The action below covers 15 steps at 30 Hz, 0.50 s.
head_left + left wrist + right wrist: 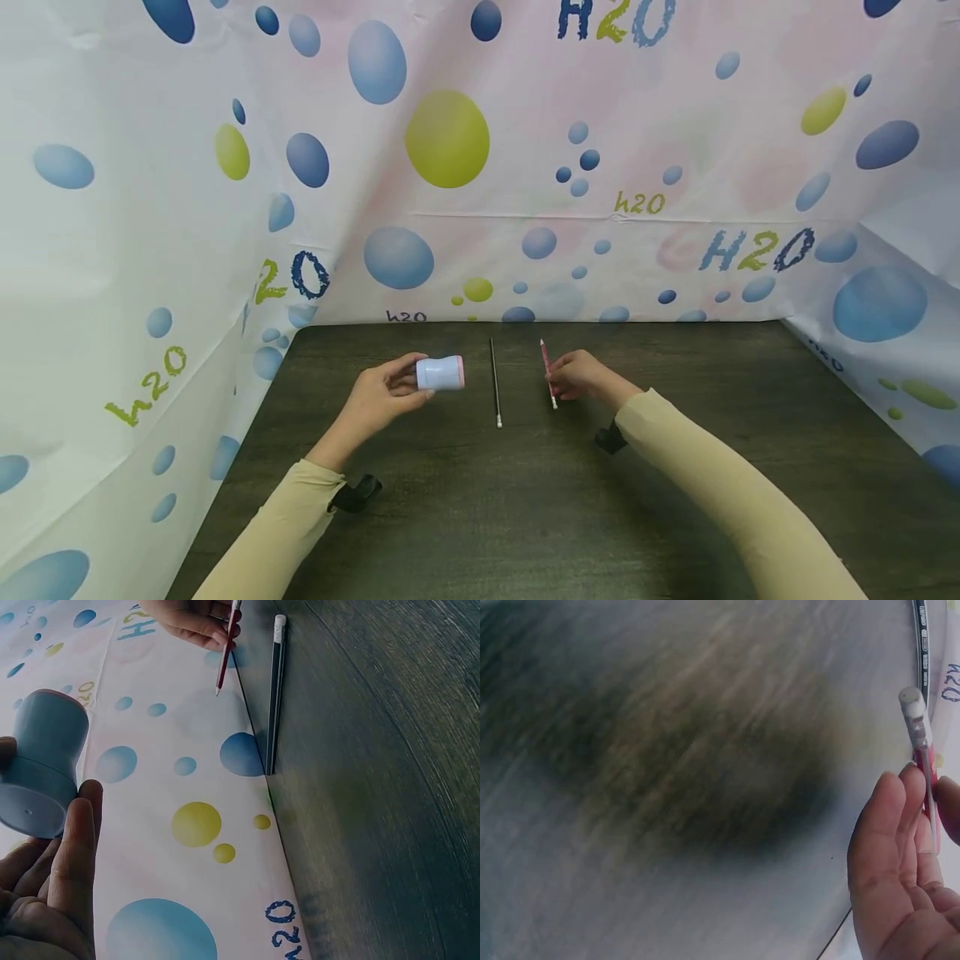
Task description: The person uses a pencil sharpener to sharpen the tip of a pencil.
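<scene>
My left hand (pixel 378 396) holds a small light blue cup-like container (pixel 438 373) on its side, pink rim toward the right. The left wrist view shows the container's (pixel 49 735) waisted body and closed base between thumb and fingers. With thumb and fingertips my right hand (pixel 581 377) pinches a red pencil (pixel 544 358); its sharpened tip points away and its white eraser end (pixel 913 705) faces me. Between the two hands a black pencil (pixel 495 383) lies on the table, its white eraser toward me.
The dark wood-look table (pixel 480 517) extends under both arms. Behind it and at the sides hangs a white sheet (pixel 525 150) with blue and green dots and H2O lettering. A black strap (pixel 356 493) is on the left wrist and another (pixel 611 437) on the right.
</scene>
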### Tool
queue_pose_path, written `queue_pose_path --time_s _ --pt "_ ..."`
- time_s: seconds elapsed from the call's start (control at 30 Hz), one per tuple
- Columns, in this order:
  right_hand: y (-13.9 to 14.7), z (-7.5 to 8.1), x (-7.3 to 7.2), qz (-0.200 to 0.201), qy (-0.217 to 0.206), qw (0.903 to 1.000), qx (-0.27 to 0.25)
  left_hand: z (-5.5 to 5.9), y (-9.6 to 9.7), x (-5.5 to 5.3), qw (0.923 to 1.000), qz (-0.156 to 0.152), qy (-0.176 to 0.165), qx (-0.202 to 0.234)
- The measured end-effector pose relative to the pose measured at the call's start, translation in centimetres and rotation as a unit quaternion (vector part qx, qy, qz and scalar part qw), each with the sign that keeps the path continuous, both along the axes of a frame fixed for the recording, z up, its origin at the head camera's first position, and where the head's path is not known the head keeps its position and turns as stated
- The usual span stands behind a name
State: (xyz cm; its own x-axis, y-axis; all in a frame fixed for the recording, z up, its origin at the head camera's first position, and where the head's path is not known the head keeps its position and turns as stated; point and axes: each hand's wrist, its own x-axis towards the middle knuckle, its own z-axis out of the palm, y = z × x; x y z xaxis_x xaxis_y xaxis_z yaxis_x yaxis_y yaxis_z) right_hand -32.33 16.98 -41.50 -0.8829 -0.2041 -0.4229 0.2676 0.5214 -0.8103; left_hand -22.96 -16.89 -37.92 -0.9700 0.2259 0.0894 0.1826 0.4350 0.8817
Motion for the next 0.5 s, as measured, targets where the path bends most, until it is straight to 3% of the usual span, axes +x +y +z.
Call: queue_pose_path --time_s 0.5 --pt "0.05 -0.89 -0.29 0.007 0.0 0.9999 0.013 -0.29 0.24 -0.17 1.0 0.0 -0.006 0.003"
